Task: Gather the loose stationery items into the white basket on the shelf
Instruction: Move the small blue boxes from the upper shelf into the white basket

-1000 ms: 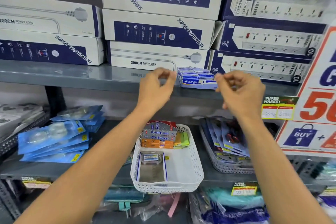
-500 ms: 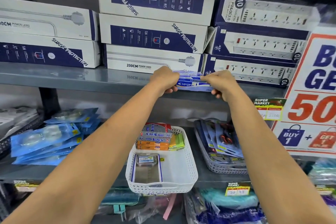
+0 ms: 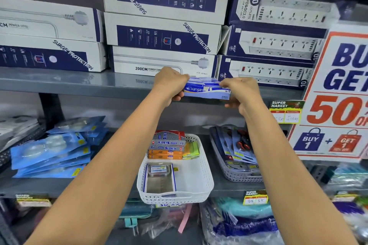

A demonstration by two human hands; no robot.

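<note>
Two hands clamp the Kangaro staple-box stack [image 3: 207,90] at the upper shelf [image 3: 79,83] edge: left hand [image 3: 171,85] and right hand [image 3: 239,91] fingers closed on its ends. Keep squeeze even, level; lower toward 6 o'clock into white basket [image 3: 201,181].

A blue-and-white pack of Kangaro staple boxes [image 3: 207,90] sits just above the frame's centre, at the front edge of the upper grey shelf [image 3: 79,83], long side level, printed face forward, gripped at both ends. Below it, in the lower middle of the frame, the white perforated basket [image 3: 201,183] stands on the lower shelf. At its far end are stacked Softek boxes [image 3: 168,142], orange boxes [image 3: 165,154] and yellow-green pads [image 3: 192,150]; a flat blister card [image 3: 159,178] lies along its left side.
</note>
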